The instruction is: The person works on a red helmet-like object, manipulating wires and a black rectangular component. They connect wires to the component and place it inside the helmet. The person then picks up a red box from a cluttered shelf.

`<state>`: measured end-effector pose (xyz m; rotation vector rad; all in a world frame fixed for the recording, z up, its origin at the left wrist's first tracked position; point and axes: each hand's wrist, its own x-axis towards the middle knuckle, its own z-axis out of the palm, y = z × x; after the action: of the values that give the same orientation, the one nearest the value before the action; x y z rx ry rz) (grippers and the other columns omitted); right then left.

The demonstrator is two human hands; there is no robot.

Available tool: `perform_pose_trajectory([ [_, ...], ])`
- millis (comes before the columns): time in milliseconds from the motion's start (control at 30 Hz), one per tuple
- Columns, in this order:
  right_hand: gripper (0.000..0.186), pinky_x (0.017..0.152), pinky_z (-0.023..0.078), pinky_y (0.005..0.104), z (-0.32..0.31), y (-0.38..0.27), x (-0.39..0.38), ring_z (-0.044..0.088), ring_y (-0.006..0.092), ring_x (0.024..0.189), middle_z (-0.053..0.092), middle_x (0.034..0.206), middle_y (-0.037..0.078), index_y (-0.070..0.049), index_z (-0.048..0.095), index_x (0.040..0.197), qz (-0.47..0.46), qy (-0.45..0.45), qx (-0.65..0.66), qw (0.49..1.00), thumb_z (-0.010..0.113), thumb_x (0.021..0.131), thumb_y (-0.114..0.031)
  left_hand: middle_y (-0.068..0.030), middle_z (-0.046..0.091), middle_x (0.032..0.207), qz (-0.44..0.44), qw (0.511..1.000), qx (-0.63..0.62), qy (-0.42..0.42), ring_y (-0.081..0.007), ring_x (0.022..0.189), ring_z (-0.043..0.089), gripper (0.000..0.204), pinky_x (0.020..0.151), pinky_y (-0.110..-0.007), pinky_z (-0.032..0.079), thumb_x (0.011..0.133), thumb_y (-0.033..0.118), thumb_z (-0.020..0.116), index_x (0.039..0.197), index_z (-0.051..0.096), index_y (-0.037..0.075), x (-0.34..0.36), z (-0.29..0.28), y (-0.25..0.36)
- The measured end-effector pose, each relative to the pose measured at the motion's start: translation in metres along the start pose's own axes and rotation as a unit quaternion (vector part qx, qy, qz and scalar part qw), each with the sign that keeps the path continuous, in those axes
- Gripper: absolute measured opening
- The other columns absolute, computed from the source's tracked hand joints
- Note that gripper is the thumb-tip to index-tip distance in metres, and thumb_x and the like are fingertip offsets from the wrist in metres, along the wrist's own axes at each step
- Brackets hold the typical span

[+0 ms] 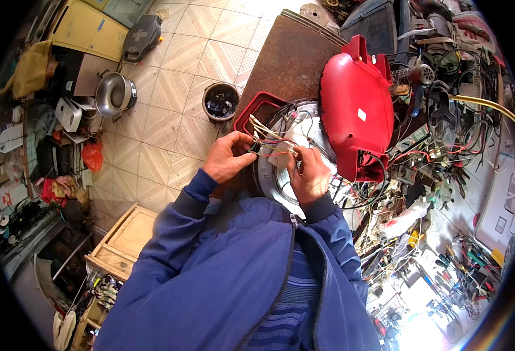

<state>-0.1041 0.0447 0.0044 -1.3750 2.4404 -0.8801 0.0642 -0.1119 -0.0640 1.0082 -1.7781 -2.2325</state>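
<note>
My left hand (pixel 229 157) pinches the end of a bundle of thin coloured wires (pixel 275 142), thumb and fingers pressed together. At the other side of the bundle, my right hand (pixel 311 174) grips wires between thumb and fingertips. Several pale sleeved leads stick up beside my left fingers. Beneath the wires lies an opened round appliance (pixel 267 180) with a metal rim and a white part inside. A red loop-shaped handle (pixel 256 100) juts out at its far left. Against its right side rests a red plastic housing (pixel 351 88). The exact wire ends are hidden by my fingers.
The appliance sits on a brown worktop (pixel 281 52). A dark bucket (pixel 221 114) of scraps stands on the tiled floor (pixel 152 105), with a metal bowl (pixel 111 93) farther left. Tangled cables and parts heap up on the right, hand tools (pixel 474 263) at the lower right. A wooden drawer (pixel 126 240) is at my left.
</note>
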Motion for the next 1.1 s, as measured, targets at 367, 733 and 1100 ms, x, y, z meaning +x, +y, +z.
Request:
perform_pose_trajectory([
  [367, 0.026, 0.056, 0.054, 0.0374, 0.008, -0.007, 0.015, 0.067, 0.0275, 0.068, 0.064, 0.086, 0.009, -0.008, 0.069, 0.103, -0.102, 0.005, 0.029, 0.994, 0.075, 0.078, -0.004, 0.002, 0.056, 0.095, -0.006, 0.999, -0.051, -0.012, -0.0058, 0.084, 0.056, 0.042, 0.073, -0.021, 0.048, 0.083, -0.002, 0.076, 0.121, 0.058, 0.001, -0.012, 0.005, 0.011],
  [733, 0.018, 0.064, 0.054, 0.0276, -0.025, 0.007, -0.042, 0.065, 0.0136, 0.071, 0.066, 0.101, 0.012, 0.002, 0.063, 0.113, 0.166, 0.143, 0.342, 0.914, 0.061, 0.095, 0.002, 0.0042, 0.052, 0.092, -0.012, 0.998, -0.031, -0.05, -0.0049, 0.082, 0.05, 0.035, 0.072, -0.02, 0.043, 0.083, 0.0, 0.073, 0.116, 0.061, 0.001, -0.025, 0.006, 0.022],
  [1100, 0.025, 0.058, 0.054, 0.0273, -0.039, 0.032, -0.022, 0.065, 0.0153, 0.063, 0.071, 0.092, 0.013, 0.005, 0.065, 0.113, 0.308, 0.218, 0.47, 0.798, 0.067, 0.096, -0.012, 0.0036, 0.052, 0.092, -0.017, 0.994, -0.069, -0.084, -0.0056, 0.084, 0.049, 0.033, 0.075, -0.022, 0.042, 0.083, -0.001, 0.072, 0.114, 0.06, 0.002, -0.033, 0.011, 0.023],
])
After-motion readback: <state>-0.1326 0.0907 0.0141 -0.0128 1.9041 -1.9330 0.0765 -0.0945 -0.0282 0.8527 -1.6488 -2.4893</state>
